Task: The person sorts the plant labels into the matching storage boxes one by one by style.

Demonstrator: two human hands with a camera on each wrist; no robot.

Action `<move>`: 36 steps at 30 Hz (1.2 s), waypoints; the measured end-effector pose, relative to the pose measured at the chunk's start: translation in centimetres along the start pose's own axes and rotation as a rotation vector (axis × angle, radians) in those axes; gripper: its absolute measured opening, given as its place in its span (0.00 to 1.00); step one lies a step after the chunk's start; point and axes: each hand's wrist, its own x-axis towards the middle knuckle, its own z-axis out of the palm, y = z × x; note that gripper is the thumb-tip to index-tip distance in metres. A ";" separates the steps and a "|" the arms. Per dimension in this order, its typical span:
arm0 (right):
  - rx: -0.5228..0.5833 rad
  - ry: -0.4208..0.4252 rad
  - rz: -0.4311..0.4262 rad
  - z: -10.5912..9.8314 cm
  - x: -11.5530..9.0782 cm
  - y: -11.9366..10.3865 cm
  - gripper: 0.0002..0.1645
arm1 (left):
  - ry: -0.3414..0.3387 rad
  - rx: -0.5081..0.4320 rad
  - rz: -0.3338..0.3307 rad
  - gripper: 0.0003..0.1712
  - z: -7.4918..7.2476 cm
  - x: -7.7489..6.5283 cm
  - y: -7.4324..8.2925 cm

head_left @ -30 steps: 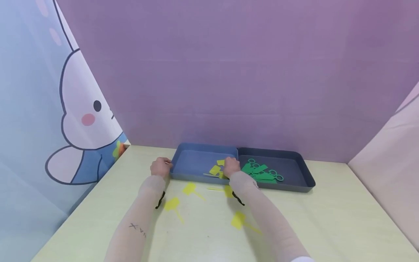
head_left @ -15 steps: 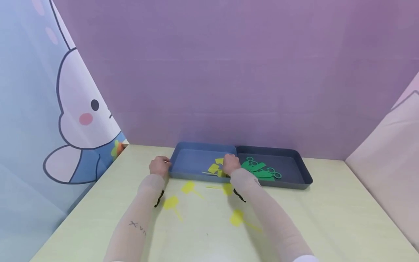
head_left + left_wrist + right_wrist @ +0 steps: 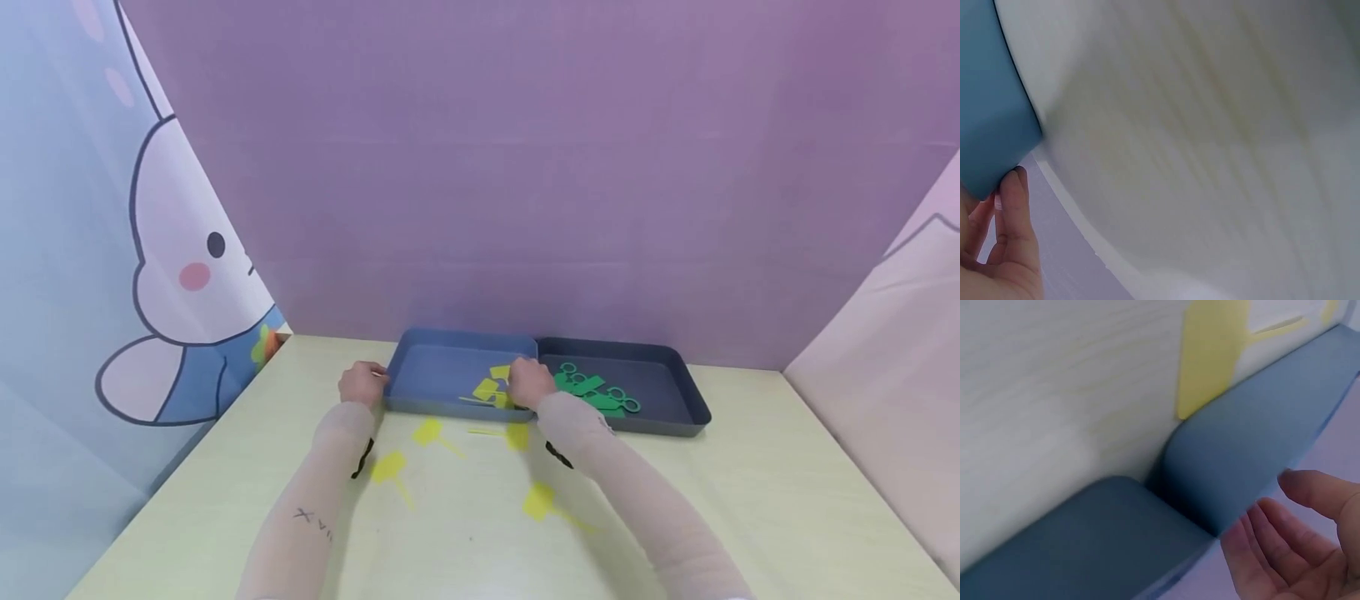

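At the back of the table stands a blue tray (image 3: 442, 358) with several flat yellow paddle-shaped pieces (image 3: 485, 388) toward its right end. My left hand (image 3: 363, 384) grips its left front corner; in the left wrist view the fingers (image 3: 1017, 206) meet the lower edge of the blue wall (image 3: 997, 112). At its right front corner is my right hand (image 3: 531, 382), hiding part of the yellow pieces. The right wrist view shows thumb and fingers (image 3: 1272, 550) spread right at the tray's rim, a gap between them.
A dark tray (image 3: 678, 392) sits against the blue tray's right side, bearing several green pieces (image 3: 600, 392) with ring ends. Several yellow paddle-shaped pieces (image 3: 539, 502) lie on the table (image 3: 750, 517) in front. A purple cloth (image 3: 525, 167) hangs behind.
The view has shifted slightly. My right hand and forearm have moved a little to the right relative to the blue tray. My left hand stays at the left corner.
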 end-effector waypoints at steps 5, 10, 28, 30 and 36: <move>0.004 -0.021 -0.068 -1.1 -1.5 0.2 0.23 | -0.011 0.002 -0.003 0.15 0.0 0.0 0.1; -0.065 0.015 -0.155 -1.4 -3.0 0.9 0.05 | -0.009 0.010 0.001 0.16 -0.3 -0.2 0.2; -0.075 0.087 -0.262 -2.0 -9.4 2.8 0.14 | -0.011 0.014 0.001 0.16 -0.3 -0.5 0.6; -0.075 0.074 -0.266 -2.1 -9.9 3.2 0.16 | -0.010 0.012 -0.004 0.16 -0.3 -0.4 0.6; -0.059 0.059 -0.300 -2.2 -11.4 4.1 0.16 | -0.014 0.013 -0.005 0.16 -0.1 -0.1 0.4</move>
